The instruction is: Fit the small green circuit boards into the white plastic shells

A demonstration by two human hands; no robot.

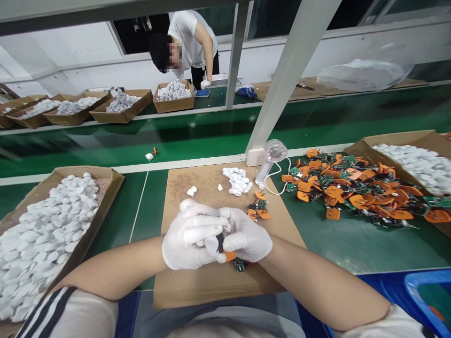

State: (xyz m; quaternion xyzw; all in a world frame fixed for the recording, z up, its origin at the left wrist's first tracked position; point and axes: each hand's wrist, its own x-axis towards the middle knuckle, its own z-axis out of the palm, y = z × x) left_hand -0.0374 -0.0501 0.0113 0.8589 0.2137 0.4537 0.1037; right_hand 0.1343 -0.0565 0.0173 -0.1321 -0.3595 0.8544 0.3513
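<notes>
Both my hands wear white gloves and meet over the brown cardboard sheet point(197, 286). Between them is a small assembly with an orange part point(230, 256), a dark part and a white piece point(212, 245). My left hand point(193, 234) has its fingers wrapped round the white piece. My right hand point(248, 234) pinches the dark and orange side. A green circuit board point(240, 265) shows just below my right hand. Beyond the hands lie a pile of white pieces point(238, 182) and a few orange-and-green assemblies point(259, 206).
At left stands a box of white pieces point(52, 225). To the right lie a heap of orange assemblies point(355, 188) and another white-filled box point(419, 164). A small clear fan point(275, 151) with a cable stands behind the sheet. Across the green belt point(197, 136), a person point(193, 42) leans over boxes.
</notes>
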